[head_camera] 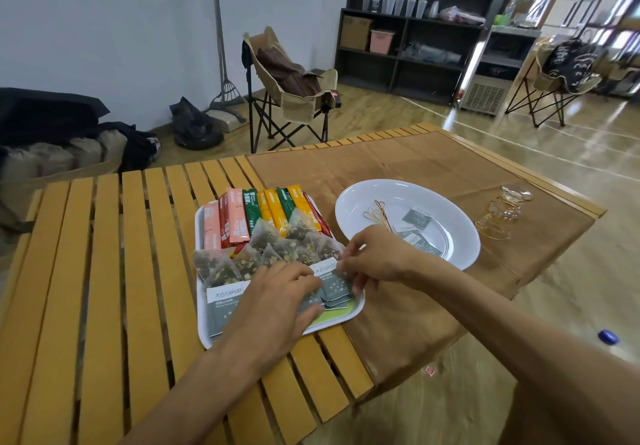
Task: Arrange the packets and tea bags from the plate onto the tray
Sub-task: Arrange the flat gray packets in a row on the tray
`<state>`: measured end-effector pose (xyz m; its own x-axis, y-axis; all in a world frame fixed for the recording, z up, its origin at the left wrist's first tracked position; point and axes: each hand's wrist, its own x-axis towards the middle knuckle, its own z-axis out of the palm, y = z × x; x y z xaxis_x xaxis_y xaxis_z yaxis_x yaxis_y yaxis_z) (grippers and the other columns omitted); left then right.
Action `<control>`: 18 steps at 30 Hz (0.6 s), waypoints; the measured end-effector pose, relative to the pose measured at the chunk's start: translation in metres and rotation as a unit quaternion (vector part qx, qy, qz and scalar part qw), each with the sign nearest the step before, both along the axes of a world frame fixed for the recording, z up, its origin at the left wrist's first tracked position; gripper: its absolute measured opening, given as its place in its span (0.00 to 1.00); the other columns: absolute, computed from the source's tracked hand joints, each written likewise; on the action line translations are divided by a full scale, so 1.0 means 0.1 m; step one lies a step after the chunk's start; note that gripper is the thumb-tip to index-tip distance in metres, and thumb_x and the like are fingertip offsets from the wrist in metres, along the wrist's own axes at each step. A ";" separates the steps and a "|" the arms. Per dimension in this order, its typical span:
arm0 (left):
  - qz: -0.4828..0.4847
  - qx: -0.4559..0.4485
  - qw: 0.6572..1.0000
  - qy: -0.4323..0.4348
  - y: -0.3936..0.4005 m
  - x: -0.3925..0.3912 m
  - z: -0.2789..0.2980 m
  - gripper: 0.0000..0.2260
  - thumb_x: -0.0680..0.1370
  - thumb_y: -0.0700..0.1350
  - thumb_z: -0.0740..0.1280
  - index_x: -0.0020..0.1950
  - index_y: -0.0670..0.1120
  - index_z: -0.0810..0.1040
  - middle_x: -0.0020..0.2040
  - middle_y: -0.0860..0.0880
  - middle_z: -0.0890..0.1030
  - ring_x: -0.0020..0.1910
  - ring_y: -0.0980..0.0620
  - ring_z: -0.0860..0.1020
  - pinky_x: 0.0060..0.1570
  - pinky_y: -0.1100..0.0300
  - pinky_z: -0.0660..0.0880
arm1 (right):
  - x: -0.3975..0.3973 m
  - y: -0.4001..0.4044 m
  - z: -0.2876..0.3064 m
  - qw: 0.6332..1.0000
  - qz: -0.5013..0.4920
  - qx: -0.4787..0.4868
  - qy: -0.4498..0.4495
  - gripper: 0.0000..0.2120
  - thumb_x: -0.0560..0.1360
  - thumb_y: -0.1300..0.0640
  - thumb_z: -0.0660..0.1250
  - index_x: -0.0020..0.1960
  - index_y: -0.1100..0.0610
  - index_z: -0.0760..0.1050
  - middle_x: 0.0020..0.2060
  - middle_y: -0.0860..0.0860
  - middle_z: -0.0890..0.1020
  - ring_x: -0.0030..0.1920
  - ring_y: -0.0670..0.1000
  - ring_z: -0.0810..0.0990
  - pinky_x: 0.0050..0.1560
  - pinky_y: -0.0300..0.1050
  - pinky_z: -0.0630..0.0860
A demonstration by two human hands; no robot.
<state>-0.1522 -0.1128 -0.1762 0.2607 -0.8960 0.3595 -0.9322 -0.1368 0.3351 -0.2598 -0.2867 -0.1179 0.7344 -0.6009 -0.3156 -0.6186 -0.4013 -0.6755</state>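
Both hands (pixel 273 292) (pixel 372 257) arranging grey packets (pixel 334 283) on tray (pixel 204 335).

White rectangular plastic tray (pixel 204 335) holds pink, red, green, yellow stick packets (pixel 263 214). Grey-green sachets (pixel 221 309) carry white speckles, white top bands. Round white plate (pixel 349 202); yellow slatted wooden table (pixel 104 271), brown cloth (pixel 398 167).

Two bare forearms, no sleeves visible

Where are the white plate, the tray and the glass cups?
white plate (pixel 353 202), head view, bare left rim.
tray (pixel 353 309), head view, near right edge.
glass cups (pixel 502 214), head view, middle of the stack.
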 end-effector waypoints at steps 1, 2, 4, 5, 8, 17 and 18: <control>-0.009 0.004 1.000 -0.001 -0.01 -0.01 0.00 0.15 0.77 0.56 0.66 0.62 0.56 0.77 0.60 0.57 0.76 0.59 0.56 0.70 0.58 0.58 0.66 | -0.02 -0.04 0.02 1.000 0.000 -0.015 -0.002 0.06 0.77 0.61 0.71 0.47 0.64 0.80 0.30 0.54 0.85 0.29 0.51 0.84 0.25 0.37 0.74; -0.016 0.008 1.000 -0.003 -0.02 -0.01 0.00 0.15 0.77 0.55 0.66 0.63 0.56 0.76 0.62 0.57 0.76 0.60 0.56 0.70 0.59 0.57 0.65 | -0.05 -0.10 0.05 1.000 -0.003 -0.028 -0.006 0.06 0.77 0.61 0.70 0.46 0.64 0.81 0.30 0.54 0.85 0.29 0.51 0.85 0.25 0.37 0.75; -0.026 0.014 1.000 -0.006 -0.03 -0.02 0.00 0.14 0.78 0.55 0.65 0.63 0.57 0.77 0.64 0.57 0.75 0.60 0.56 0.69 0.58 0.56 0.65 | -0.12 -0.28 0.10 0.998 -0.029 -0.046 -0.014 0.06 0.76 0.62 0.70 0.43 0.63 0.82 0.31 0.53 0.85 0.29 0.50 0.84 0.25 0.37 0.74; -0.029 0.015 0.999 -0.007 -0.04 -0.02 -0.01 0.13 0.78 0.55 0.64 0.63 0.58 0.77 0.63 0.57 0.76 0.60 0.56 0.69 0.58 0.56 0.66 | -0.16 -0.40 0.11 0.997 -0.049 -0.064 -0.014 0.05 0.75 0.63 0.69 0.42 0.63 0.82 0.31 0.54 0.85 0.28 0.50 0.84 0.25 0.37 0.73; -0.031 0.016 0.999 -0.010 -0.04 -0.01 -0.02 0.12 0.78 0.54 0.65 0.61 0.57 0.78 0.62 0.58 0.77 0.57 0.56 0.70 0.55 0.56 0.67 | -0.30 -0.76 0.02 0.979 -0.114 -0.165 0.033 0.04 0.73 0.62 0.69 0.42 0.61 0.82 0.31 0.54 0.85 0.29 0.50 0.83 0.31 0.40 0.75; -0.026 0.007 1.000 -0.014 -0.04 0.00 -0.04 0.12 0.77 0.54 0.66 0.59 0.57 0.79 0.59 0.59 0.79 0.55 0.59 0.70 0.53 0.59 0.67 | -0.45 -1.08 -0.23 0.945 -0.141 -0.231 0.185 0.06 0.60 0.63 0.70 0.33 0.59 0.73 0.30 0.54 0.78 0.31 0.53 0.78 0.27 0.40 0.70; -0.027 0.008 1.000 -0.015 -0.04 -0.01 -0.04 0.12 0.77 0.55 0.65 0.60 0.57 0.79 0.59 0.59 0.78 0.55 0.59 0.70 0.54 0.59 0.67 | -0.45 -1.09 -0.23 0.944 -0.145 -0.231 0.184 0.07 0.60 0.63 0.70 0.33 0.58 0.72 0.30 0.54 0.78 0.30 0.53 0.78 0.26 0.40 0.70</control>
